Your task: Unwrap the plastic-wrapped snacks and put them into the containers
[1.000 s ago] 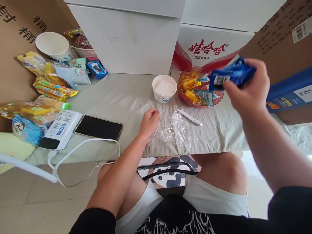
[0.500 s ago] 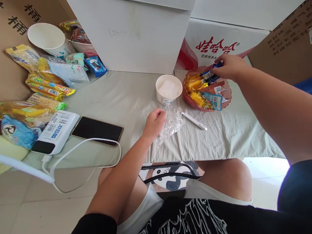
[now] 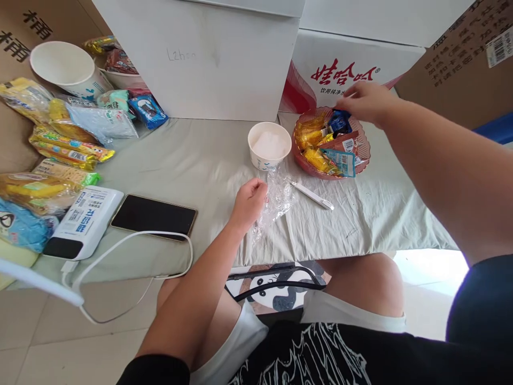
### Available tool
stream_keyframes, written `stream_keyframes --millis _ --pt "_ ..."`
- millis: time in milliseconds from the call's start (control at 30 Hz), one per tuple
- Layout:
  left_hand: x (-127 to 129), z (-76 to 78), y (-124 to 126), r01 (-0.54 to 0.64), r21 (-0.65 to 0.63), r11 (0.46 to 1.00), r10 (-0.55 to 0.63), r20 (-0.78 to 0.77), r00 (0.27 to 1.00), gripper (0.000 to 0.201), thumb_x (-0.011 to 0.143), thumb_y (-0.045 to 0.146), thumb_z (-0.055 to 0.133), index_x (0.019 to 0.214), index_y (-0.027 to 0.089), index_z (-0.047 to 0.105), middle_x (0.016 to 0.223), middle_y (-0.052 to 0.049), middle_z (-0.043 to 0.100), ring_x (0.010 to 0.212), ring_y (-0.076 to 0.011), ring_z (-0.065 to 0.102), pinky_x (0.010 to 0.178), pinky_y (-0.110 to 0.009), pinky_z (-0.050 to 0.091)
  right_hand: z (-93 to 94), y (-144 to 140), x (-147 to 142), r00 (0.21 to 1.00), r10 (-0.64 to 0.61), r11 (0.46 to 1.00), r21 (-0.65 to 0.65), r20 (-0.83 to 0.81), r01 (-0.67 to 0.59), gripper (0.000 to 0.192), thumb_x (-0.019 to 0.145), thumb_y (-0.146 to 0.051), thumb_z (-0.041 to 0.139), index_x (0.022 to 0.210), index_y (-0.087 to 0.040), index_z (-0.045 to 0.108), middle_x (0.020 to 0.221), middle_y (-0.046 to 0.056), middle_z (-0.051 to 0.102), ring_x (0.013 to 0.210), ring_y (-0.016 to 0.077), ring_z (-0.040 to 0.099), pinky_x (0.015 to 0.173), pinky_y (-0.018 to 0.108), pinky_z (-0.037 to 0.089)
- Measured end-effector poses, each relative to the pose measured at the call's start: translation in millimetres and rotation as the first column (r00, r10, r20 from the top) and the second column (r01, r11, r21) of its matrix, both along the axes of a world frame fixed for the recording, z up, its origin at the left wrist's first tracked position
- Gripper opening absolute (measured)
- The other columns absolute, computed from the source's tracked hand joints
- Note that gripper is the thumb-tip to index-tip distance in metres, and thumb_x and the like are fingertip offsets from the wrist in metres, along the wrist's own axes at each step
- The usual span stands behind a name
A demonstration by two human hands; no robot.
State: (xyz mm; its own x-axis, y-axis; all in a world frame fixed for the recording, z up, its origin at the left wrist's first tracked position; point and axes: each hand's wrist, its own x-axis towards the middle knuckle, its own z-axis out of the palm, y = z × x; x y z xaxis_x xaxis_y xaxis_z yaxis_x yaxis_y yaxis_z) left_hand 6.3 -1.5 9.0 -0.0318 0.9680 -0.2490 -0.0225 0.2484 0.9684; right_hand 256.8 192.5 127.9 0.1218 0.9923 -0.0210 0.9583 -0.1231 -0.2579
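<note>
My left hand (image 3: pixel 249 199) rests on the cloth-covered table (image 3: pixel 192 160), fingers closed on a crumpled sheet of clear plastic wrap (image 3: pixel 277 197). My right hand (image 3: pixel 366 101) hovers over the far right rim of a red plate (image 3: pixel 363 155) filled with several snack packets. A blue snack packet (image 3: pixel 339 122) lies on top of that pile, just below my loosely spread fingertips. A small white paper cup (image 3: pixel 269 145) holding something white stands between the two hands. A white pen-like stick (image 3: pixel 312 193) lies next to the wrap.
A black phone (image 3: pixel 154 215) and a white power bank (image 3: pixel 82 222) with a cable lie at the left front. Snack packets (image 3: pixel 60 139) and a large paper cup (image 3: pixel 66 67) crowd the far left. White boxes (image 3: pixel 224 64) and cardboard boxes wall the back.
My right hand carried the blue packet from up near the camera down to the red plate, where the packet now lies. My left hand pulled the plastic wrap together into a smaller bunch.
</note>
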Motion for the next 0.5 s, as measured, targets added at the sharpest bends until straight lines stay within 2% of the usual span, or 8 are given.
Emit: stream_keyframes --millis 67,100,167,233,300,333,400,500 --pt "-2 3.5 -2 0.054 0.009 0.998 -0.055 0.053 0.997 0.020 0.086 0.030 0.057 0.069 0.021 0.053 0.063 0.004 0.053 0.052 -0.0089 0.034 0.048 -0.025 0.023 8.3 -21 5 0.992 -0.041 0.972 0.227 -0.123 0.068 0.031 0.101 -0.024 0.059 0.127 -0.009 0.069 0.127 0.017 0.073 0.115 0.0222 0.067 0.102 0.048 0.050" --pt "-3 5.7 -3 0.087 0.008 0.996 -0.088 0.086 0.992 0.019 0.085 0.031 0.058 0.069 0.021 0.054 0.064 0.003 0.054 0.050 -0.0084 0.032 0.046 -0.026 0.022 8.6 -38 7 0.983 0.002 0.940 0.335 -0.183 0.060 0.025 0.099 -0.018 0.058 0.119 -0.010 0.070 0.119 0.014 0.074 0.110 0.0207 0.069 0.101 0.047 0.051" --pt "-7 10.9 -6 0.154 0.003 0.988 -0.152 0.162 0.975 0.020 0.082 0.034 0.060 0.068 0.020 0.055 0.069 0.002 0.059 0.048 -0.0072 0.030 0.044 -0.026 0.019 -2.2 -84 6 0.936 0.212 0.878 0.476 -0.282 -0.055 0.020 0.093 -0.010 0.056 0.107 -0.012 0.069 0.103 0.010 0.074 0.096 0.0175 0.070 0.094 0.043 0.055" --pt "-10 16.2 -8 0.228 -0.016 0.974 -0.218 0.244 0.945 0.022 0.078 0.036 0.063 0.066 0.020 0.053 0.079 -0.001 0.068 0.046 -0.0055 0.029 0.043 -0.027 0.016 -28.9 -139 -3 0.774 0.518 0.805 0.513 -0.364 -0.298 0.030 0.086 -0.009 0.057 0.113 -0.017 0.067 0.109 0.011 0.073 0.104 0.0212 0.072 0.094 0.042 0.059" --pt "-12 20.4 -10 0.291 -0.046 0.955 -0.262 0.323 0.909 0.025 0.074 0.037 0.065 0.064 0.020 0.049 0.089 -0.005 0.075 0.044 -0.0045 0.029 0.042 -0.026 0.015 -66.0 -188 -17 0.634 0.683 0.716 0.504 -0.362 -0.483 0.053 0.082 -0.012 0.061 0.133 -0.025 0.060 0.139 0.014 0.064 0.131 0.0288 0.063 0.103 0.048 0.058" --pt "-13 21.7 -11 0.307 -0.065 0.949 -0.265 0.356 0.896 0.027 0.073 0.038 0.066 0.063 0.021 0.047 0.088 -0.005 0.076 0.044 -0.0045 0.029 0.041 -0.026 0.014 -85.4 -208 -26 0.598 0.721 0.685 0.497 -0.351 -0.534 0.059 0.081 -0.015 0.063 0.138 -0.027 0.056 0.152 0.015 0.056 0.143 0.0328 0.055 0.109 0.053 0.056" --pt "-13 22.4 -13 0.321 -0.104 0.942 -0.257 0.393 0.883 0.029 0.070 0.040 0.067 0.064 0.022 0.045 0.078 -0.005 0.074 0.042 -0.0050 0.028 0.041 -0.025 0.014 -119.6 -234 -40 0.606 0.708 0.699 0.487 -0.363 -0.524 0.050 0.082 -0.020 0.067 0.130 -0.029 0.058 0.161 0.014 0.045 0.151 0.0360 0.047 0.114 0.060 0.052" --pt "-13 20.1 -15 0.299 -0.134 0.945 -0.226 0.395 0.891 0.032 0.069 0.041 0.069 0.065 0.021 0.044 0.075 -0.005 0.074 0.040 -0.0035 0.025 0.041 -0.024 0.012 -151.2 -246 -48 0.681 0.607 0.767 0.523 -0.408 -0.371 0.020 0.087 -0.021 0.067 0.105 -0.028 0.060 0.151 0.011 0.051 0.143 0.0347 0.054 0.114 0.063 0.051"
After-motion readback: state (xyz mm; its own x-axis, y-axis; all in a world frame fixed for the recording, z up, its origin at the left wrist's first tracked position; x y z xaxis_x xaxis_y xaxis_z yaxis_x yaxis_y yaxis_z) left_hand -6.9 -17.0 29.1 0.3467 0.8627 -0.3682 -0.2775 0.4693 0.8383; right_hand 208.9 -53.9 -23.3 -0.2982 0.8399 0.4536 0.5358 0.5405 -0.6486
